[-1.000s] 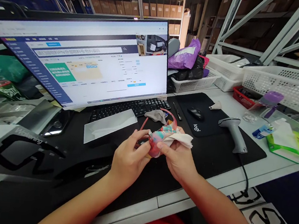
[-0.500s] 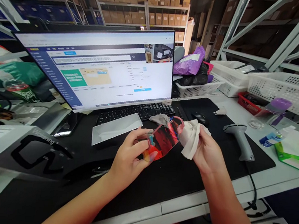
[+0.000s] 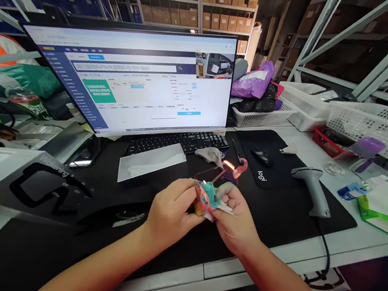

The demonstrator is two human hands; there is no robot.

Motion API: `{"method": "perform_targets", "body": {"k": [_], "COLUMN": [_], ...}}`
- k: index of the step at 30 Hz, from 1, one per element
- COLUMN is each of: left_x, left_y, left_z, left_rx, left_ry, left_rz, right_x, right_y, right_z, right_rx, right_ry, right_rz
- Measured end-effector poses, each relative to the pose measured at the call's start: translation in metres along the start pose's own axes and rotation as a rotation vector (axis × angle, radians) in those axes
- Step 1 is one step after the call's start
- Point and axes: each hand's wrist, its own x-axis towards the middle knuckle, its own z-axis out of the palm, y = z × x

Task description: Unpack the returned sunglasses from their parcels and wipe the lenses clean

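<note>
Over the black desk mat, my left hand (image 3: 172, 208) is closed around one side of a pair of sports sunglasses (image 3: 203, 194) with a shiny red and teal mirrored lens. A pink part of the glasses points away toward the keyboard. My right hand (image 3: 236, 220) is closed on a white cleaning cloth (image 3: 224, 208), pressed against the lens close to my left fingers. Most of the cloth is hidden in the hand. Just beyond the glasses lies a small grey crumpled cloth (image 3: 209, 155), with an open white box part (image 3: 153, 163) to its left.
A monitor (image 3: 134, 82) stands behind a black keyboard (image 3: 180, 142). On the right are a mouse (image 3: 262, 156), a barcode scanner (image 3: 313, 189) and white baskets (image 3: 374, 128). A dark glasses box (image 3: 52, 190) is at left.
My right hand has moved left and down, bringing the cloth onto the lens beside my left hand. The glasses have turned, so less of the lens faces me.
</note>
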Motion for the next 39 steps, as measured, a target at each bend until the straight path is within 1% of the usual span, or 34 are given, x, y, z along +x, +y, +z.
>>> {"method": "perform_targets", "body": {"k": [2,4,7,9,11,13,16,19,21,24,26,28,29,30,31,32,34,35,36,37,38,39], "left_x": [-0.001,0.0,0.002,0.003,0.004,0.003,0.001,-0.001,-0.002,-0.001,0.001,0.002,0.003,0.004,0.004,0.004,0.005,0.005,0.005,0.004,0.004,0.004], "left_y": [0.002,0.004,0.007,0.009,0.011,0.013,0.012,0.01,0.008,0.005,0.002,-0.002,-0.004,-0.006,-0.007,-0.007,-0.007,-0.006,-0.005,-0.005,-0.004,-0.004], "left_z": [0.001,0.0,-0.002,-0.005,-0.006,-0.007,-0.006,-0.005,-0.005,-0.005,-0.007,-0.01,-0.011,-0.012,-0.013,-0.014,-0.014,-0.013,-0.011,-0.01,-0.008,-0.006], "left_rx": [0.044,0.04,0.011,0.02,0.03,0.033,0.036,0.032,0.03,0.056,0.094,0.146,0.174,0.202,0.228,0.249,0.277,0.284,0.286,0.283,0.269,0.246], "left_ry": [-0.012,-0.041,-0.099,-0.118,-0.117,-0.11,-0.105,-0.097,-0.101,-0.094,-0.066,-0.032,-0.018,-0.008,-0.003,-0.006,-0.018,-0.028,-0.039,-0.045,-0.047,-0.047], "left_rz": [0.016,0.02,0.016,0.013,0.024,0.035,0.03,0.045,0.059,0.076,0.076,0.059,0.048,0.04,0.039,0.041,0.056,0.068,0.082,0.095,0.112,0.129], "right_x": [0.004,0.008,0.013,0.014,0.015,0.015,0.013,0.007,0.004,0.004,0.006,0.007,0.007,0.006,0.005,0.004,0.002,0.002,0.002,0.001,0.001,0.0], "right_y": [0.0,-0.004,-0.013,-0.017,-0.02,-0.023,-0.025,-0.02,-0.015,-0.014,-0.021,-0.033,-0.041,-0.048,-0.054,-0.059,-0.063,-0.062,-0.06,-0.055,-0.05,-0.044], "right_z": [-0.001,-0.002,-0.003,-0.006,-0.01,-0.014,-0.013,-0.008,-0.006,-0.01,-0.017,-0.025,-0.028,-0.032,-0.035,-0.037,-0.039,-0.038,-0.037,-0.034,-0.031,-0.027], "right_rx": [-0.03,-0.012,0.085,0.129,0.147,0.146,0.116,0.026,-0.085,-0.232,-0.311,-0.441,-0.53,-0.627,-0.723,-0.811,-0.924,-0.969,-1.031,-1.115,-1.208,-1.294], "right_ry": [0.084,0.141,0.121,0.119,0.154,0.192,0.212,0.15,0.095,0.065,0.005,-0.095,-0.119,-0.094,-0.005,0.139,0.448,0.533,0.54,0.466,0.344,0.219], "right_rz": [-0.007,0.006,0.088,0.119,0.101,0.053,-0.013,-0.05,-0.086,-0.13,-0.068,0.077,0.141,0.152,0.082,-0.076,-0.547,-0.777,-0.957,-1.072,-1.127,-1.143]}}
